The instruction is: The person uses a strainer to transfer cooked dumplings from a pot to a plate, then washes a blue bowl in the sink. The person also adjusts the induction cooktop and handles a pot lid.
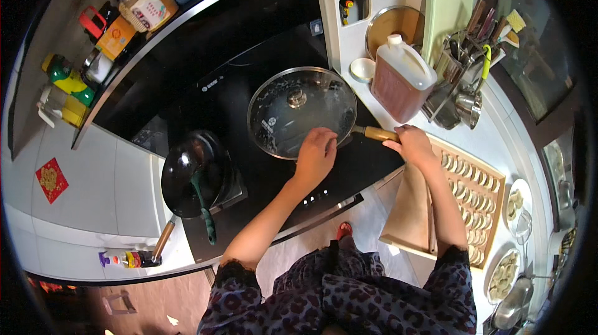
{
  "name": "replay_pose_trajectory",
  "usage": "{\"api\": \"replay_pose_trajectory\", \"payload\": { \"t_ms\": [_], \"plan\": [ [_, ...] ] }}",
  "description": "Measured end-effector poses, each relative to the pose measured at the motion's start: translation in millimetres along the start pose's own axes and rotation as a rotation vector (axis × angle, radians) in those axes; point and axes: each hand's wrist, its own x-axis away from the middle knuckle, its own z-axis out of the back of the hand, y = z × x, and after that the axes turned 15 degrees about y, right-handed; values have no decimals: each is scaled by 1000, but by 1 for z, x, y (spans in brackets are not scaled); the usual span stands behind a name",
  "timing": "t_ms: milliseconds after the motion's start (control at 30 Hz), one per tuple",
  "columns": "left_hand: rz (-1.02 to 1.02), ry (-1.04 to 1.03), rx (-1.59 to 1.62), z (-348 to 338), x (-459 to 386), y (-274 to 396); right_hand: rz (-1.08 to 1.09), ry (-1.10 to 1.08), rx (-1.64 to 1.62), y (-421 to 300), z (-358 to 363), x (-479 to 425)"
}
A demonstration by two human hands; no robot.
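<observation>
A frying pan under a glass lid sits on the right of the black glass cooktop. My right hand grips the end of the pan's wooden handle. Over the near rim of the lid hangs my left hand, its fingers curled; whether it touches the glass I cannot tell. The lid's metal knob lies beyond my left fingers. Cloudy moisture on the glass hides most of what is in the pan.
At the left stands a black wok holding a green spatula. A wooden tray of dumplings lies under my right forearm. A plastic jug and a utensil rack stand behind. Dumpling plates line the right counter.
</observation>
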Motion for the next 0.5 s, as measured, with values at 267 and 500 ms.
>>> {"api": "replay_pose_trajectory", "payload": {
  "t_ms": [267, 500],
  "plan": [
    [55, -152, -41, 34, 86, 9, 0, -129, 92, -8, 0, 3],
    [123, -143, -69, 74, 134, 14, -37, -124, 152, -35, -7, 24]
  ]
}}
